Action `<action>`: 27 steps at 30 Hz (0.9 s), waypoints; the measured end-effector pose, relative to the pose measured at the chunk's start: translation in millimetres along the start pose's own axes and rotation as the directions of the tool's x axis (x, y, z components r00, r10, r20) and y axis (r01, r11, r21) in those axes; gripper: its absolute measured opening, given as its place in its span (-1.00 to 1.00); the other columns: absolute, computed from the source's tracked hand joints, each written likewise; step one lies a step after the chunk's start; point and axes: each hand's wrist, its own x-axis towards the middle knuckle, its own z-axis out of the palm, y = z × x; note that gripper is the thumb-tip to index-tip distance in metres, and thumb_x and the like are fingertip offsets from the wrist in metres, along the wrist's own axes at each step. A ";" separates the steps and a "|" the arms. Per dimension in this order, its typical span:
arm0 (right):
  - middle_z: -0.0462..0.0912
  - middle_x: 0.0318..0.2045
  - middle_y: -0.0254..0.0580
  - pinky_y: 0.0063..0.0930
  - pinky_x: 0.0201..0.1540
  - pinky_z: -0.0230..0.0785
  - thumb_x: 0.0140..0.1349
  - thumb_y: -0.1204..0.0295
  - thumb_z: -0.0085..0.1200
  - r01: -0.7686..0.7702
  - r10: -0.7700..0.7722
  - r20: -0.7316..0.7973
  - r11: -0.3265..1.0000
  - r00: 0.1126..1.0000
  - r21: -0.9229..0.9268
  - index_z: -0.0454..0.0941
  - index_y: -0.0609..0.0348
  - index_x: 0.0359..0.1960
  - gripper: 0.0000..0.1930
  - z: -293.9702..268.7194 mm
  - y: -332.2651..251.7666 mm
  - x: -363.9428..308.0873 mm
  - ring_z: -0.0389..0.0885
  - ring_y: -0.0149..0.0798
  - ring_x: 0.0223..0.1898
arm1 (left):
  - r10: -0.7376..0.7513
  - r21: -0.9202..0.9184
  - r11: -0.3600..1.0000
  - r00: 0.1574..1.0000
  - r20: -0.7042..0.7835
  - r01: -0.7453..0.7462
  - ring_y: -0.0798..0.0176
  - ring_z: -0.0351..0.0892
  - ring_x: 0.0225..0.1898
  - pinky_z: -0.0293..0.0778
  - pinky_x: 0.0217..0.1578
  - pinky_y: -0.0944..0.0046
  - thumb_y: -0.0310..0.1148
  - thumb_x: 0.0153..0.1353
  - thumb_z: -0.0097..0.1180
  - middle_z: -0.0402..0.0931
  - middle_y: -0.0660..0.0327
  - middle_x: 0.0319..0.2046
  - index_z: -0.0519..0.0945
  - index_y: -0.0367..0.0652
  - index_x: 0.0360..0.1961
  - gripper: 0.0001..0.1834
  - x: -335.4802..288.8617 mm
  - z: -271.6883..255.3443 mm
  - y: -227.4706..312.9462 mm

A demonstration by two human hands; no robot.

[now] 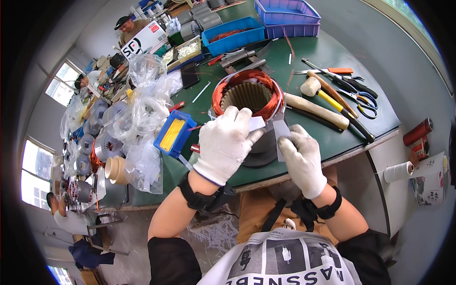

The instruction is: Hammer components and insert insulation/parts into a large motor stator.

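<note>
A motor stator [248, 96] stands upright near the table's front edge, its slotted core ringed with red copper wire windings [274, 97]. Both my hands wear white knit gloves. At the stator's near left side, my left hand [224, 146] pinches a small white paper piece [257, 123] between thumb and finger. My right hand [302, 159], to the right, is closed on a pale insulation strip [281, 133] that reaches up to the winding's near right edge. My hands hide part of the stator's near side.
A blue box of yellow sleeves [172, 135] sits left of my left hand. Wooden-handled tools, a mallet [311, 87], pliers and scissors [365, 102] lie to the right. Plastic bags [142, 109] crowd the left side. Blue bins [232, 35] stand behind. Other people work at the far left.
</note>
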 end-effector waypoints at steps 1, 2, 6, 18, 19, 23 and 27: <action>0.45 -0.50 -0.04 -0.35 -0.36 0.31 0.13 0.47 -0.05 0.017 -0.017 -0.008 0.999 1.000 -0.033 0.49 0.35 -0.59 -0.79 0.1 1.6 6.0 0.48 -0.12 -0.48 | -0.022 0.063 0.998 1.000 0.011 0.021 0.04 0.58 -0.45 0.48 -0.48 0.16 -0.25 -0.11 0.36 0.51 0.12 -0.43 0.54 -0.18 -0.27 -0.61 1.7 1.2 3.0; 0.47 -0.49 -0.02 -0.29 -0.34 0.33 0.13 0.46 -0.06 0.008 -0.008 -0.013 1.000 1.000 -0.011 0.51 0.34 -0.59 -0.78 -0.1 2.5 11.6 0.51 -0.06 -0.46 | -0.001 0.084 0.996 1.000 0.013 0.000 0.06 0.58 -0.48 0.48 -0.50 0.16 -0.22 -0.08 0.35 0.51 0.13 -0.44 0.54 -0.17 -0.26 -0.61 2.7 3.8 3.7; 0.49 -0.47 0.04 -0.22 -0.26 0.34 0.12 0.44 -0.08 0.054 -0.052 0.023 0.994 0.998 -0.094 0.52 0.35 -0.58 -0.77 -9.7 16.2 36.9 0.50 0.01 -0.41 | -0.064 0.172 0.984 0.993 0.102 0.046 0.07 0.60 -0.50 0.49 -0.50 0.14 -0.18 -0.02 0.29 0.51 0.13 -0.46 0.51 -0.15 -0.20 -0.60 16.3 6.9 18.7; 0.53 -0.52 -0.11 -0.41 -0.25 0.34 0.13 0.47 -0.10 -0.092 0.110 0.320 0.993 0.941 -0.070 0.54 0.43 -0.49 -0.76 -26.3 14.5 79.9 0.49 -0.29 -0.40 | -0.167 -0.222 0.954 0.973 0.157 0.200 -0.06 0.60 -0.18 0.49 -0.12 0.14 -0.32 0.16 -0.02 0.59 -0.08 -0.25 0.59 -0.29 -0.18 -0.69 57.2 -12.6 -69.9; 0.54 -0.51 -0.15 -0.44 -0.28 0.35 0.14 0.47 -0.12 -0.123 0.133 0.345 0.991 0.929 -0.049 0.54 0.44 -0.49 -0.76 -22.9 13.5 84.2 0.49 -0.34 -0.44 | -0.228 -0.172 0.953 0.964 0.137 0.249 -0.07 0.60 -0.18 0.48 -0.12 0.13 -0.31 0.17 -0.03 0.59 -0.08 -0.25 0.59 -0.28 -0.17 -0.69 58.8 -8.0 -87.5; 0.54 -0.54 -0.18 -0.50 -0.33 0.35 0.19 0.51 -0.14 -0.148 0.157 0.318 0.988 0.935 -0.053 0.53 0.44 -0.43 -0.78 -14.2 -6.7 89.1 0.47 -0.39 -0.46 | -0.148 -0.045 0.987 0.976 0.163 0.157 -0.15 0.57 -0.28 0.48 -0.21 0.03 -0.33 0.15 -0.05 0.57 -0.09 -0.36 0.60 -0.23 -0.29 -0.75 66.6 -4.3 -98.6; 0.53 -0.54 -0.25 -0.53 -0.32 0.35 0.21 0.52 -0.11 -0.052 0.081 0.172 0.984 0.982 -0.168 0.49 0.43 -0.39 -0.82 -23.8 -5.2 77.8 0.46 -0.42 -0.46 | 0.019 -0.184 0.983 0.992 0.125 0.005 -0.15 0.56 -0.33 0.48 -0.26 -0.01 -0.32 0.14 -0.05 0.56 -0.06 -0.42 0.58 -0.19 -0.37 -0.79 107.3 1.1 -62.3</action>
